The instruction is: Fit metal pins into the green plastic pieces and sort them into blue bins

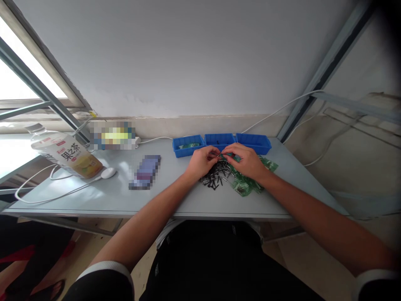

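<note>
Centre: left hand (202, 161) and right hand (248, 161), fingers pinched on one green piece (229, 155); leftmost blue bin (176, 148) holds green pieces (188, 146).

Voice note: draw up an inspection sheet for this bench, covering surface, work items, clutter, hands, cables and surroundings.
Surface: pale grey flat table, with parts heaped towards its far edge.
Job's things: pile of small black cylindrical parts; heap of green flat pieces; row of three blue plastic trays behind them, the left one holding green pieces.
Clutter: plastic tea bottle lying on its side; white oval device.
Hands: left hand and right hand meet over the pile, fingers pinching a small part too small to identify.
Cables: looped white cable at the left; white wall cable at the right.
Surroundings: plain white wall; grey metal strut; bright window.
</note>
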A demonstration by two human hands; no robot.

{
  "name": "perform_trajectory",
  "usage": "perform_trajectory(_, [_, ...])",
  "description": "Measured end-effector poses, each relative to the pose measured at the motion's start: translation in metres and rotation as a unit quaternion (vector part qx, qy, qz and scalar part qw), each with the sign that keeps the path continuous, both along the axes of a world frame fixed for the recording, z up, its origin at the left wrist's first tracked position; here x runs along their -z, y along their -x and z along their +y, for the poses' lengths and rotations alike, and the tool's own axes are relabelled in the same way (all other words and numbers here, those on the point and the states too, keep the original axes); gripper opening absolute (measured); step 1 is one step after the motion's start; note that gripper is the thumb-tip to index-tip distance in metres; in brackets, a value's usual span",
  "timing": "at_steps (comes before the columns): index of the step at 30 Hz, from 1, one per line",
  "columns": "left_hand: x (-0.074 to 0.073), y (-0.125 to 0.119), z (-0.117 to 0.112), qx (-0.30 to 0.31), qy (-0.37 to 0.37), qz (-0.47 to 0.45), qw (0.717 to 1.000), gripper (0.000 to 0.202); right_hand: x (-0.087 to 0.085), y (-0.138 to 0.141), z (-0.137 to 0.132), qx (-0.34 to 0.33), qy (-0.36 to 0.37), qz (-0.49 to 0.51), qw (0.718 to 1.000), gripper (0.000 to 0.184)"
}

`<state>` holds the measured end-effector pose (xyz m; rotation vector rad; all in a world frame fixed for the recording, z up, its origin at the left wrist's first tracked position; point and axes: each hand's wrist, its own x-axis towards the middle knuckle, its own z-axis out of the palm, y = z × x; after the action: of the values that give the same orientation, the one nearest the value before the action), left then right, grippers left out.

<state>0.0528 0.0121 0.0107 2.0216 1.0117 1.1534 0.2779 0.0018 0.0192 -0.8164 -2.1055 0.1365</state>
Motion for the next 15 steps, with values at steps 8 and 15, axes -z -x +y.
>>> perform_trajectory(8, [-0.0033,-0.0004,-0.0021,-0.006,-0.034,-0.001,0.999,0.021,0.0003,0.0042,-0.0044,0.017,0.104,0.008,0.994,0.013])
perform_trajectory(15, [-0.0053,-0.0014,-0.0038,0.031,0.014,-0.062,0.998,0.032,0.0035,0.0057,-0.0037,0.026,0.155,0.063,0.986,0.014])
